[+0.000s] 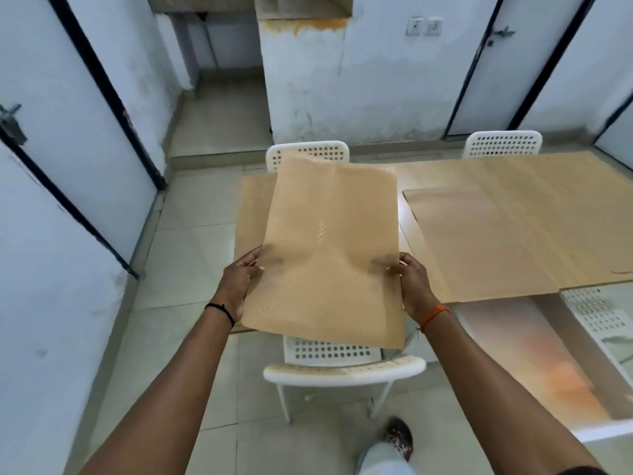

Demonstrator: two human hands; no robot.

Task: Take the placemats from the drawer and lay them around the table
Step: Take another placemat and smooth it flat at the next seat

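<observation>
1. Two thin tan woven placemats were in view: one held up (329, 248), one lying flat on the table (507, 241)
2. One light wooden rectangular table (479, 173)
3. Four white perforated plastic chairs: (342, 366), (308, 153), (501, 144), (596, 310)
4. Two bare hands: left (238, 281), right (412, 281)
5. Two wall switches (424, 26)

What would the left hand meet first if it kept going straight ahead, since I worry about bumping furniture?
Probably the table. The left hand grips the placemat just above the table's near left edge, pointing forward over the top. Depth is unclear; the far chair lies beyond.
</observation>
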